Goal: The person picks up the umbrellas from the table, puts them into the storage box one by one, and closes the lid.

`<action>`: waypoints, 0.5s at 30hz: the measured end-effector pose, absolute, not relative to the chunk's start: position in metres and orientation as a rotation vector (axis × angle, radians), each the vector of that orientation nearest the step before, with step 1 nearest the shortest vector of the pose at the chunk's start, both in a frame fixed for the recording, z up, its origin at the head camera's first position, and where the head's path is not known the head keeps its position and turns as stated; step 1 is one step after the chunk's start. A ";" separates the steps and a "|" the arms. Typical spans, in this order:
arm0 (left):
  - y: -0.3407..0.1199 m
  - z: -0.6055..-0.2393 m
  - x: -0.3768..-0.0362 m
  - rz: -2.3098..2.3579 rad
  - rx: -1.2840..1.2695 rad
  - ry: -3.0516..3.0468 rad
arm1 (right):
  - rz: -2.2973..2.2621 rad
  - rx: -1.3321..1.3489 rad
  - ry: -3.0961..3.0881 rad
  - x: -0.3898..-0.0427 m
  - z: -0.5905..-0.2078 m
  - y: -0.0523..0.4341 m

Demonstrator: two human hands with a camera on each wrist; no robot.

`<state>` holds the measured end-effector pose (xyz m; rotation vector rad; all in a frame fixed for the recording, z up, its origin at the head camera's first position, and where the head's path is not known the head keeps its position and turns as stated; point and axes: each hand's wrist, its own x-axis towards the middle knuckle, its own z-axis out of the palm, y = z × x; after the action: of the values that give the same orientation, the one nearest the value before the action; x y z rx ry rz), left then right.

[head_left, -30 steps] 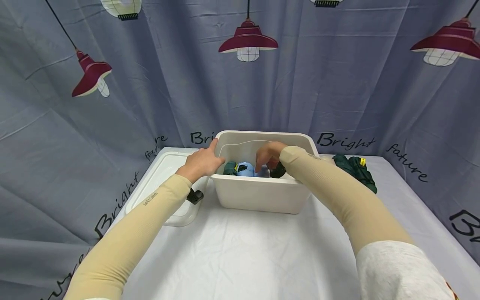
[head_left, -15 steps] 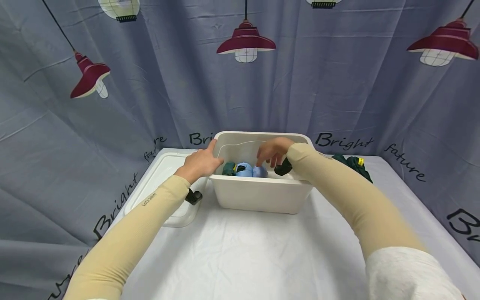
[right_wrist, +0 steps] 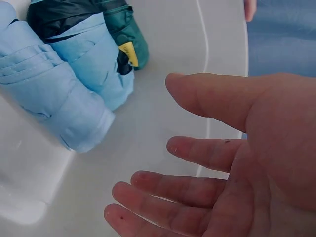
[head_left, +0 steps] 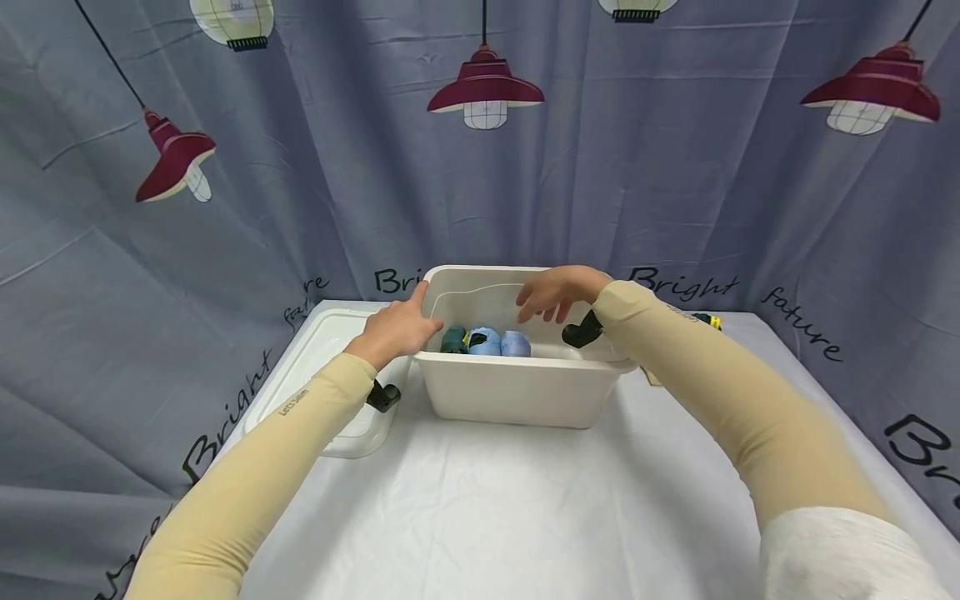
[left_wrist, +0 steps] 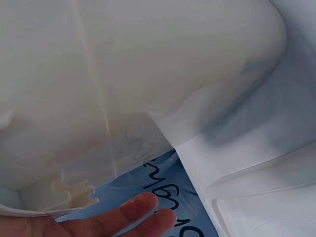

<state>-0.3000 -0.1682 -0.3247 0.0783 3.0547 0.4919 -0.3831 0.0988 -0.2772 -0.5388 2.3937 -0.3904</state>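
Observation:
In the head view a white plastic storage box (head_left: pixel 504 393) holds two rolled light blue fabric bundles (head_left: pixel 484 342) and a dark green one (head_left: pixel 453 339), side by side at its left. My left hand (head_left: pixel 397 330) rests at the box's left rim, thumb over the inner side. The left wrist view has its fingers (left_wrist: pixel 140 207) stretched out beneath the rim. Above the box's right half is my right hand (head_left: pixel 561 292), holding nothing. Its fingers and thumb are spread in the right wrist view, apart from the nearer blue bundle (right_wrist: pixel 59 106); a yellow tag (right_wrist: pixel 129 53) shows on the green one.
The box's white lid (head_left: pixel 296 375) lies on the white-covered table (head_left: pixel 487 500) to the left. Another dark green bundle with a yellow tag (head_left: pixel 708 320) lies to the right, mostly behind my right sleeve. A printed curtain (head_left: pixel 375 167) stands behind the table.
My right hand has risen from the right-hand blue bundle and shifted right, leaving that bundle in the box. The left hand has stayed at the rim. The head view has shifted slightly.

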 end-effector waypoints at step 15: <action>-0.169 -0.325 -0.301 0.501 0.080 3.049 | -0.421 -0.615 2.465 -0.368 -0.255 0.125</action>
<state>-0.3013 -0.1691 -0.3252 0.0798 3.0494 0.5012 -0.3682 0.1249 -0.2555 -0.6147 2.4653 -0.4205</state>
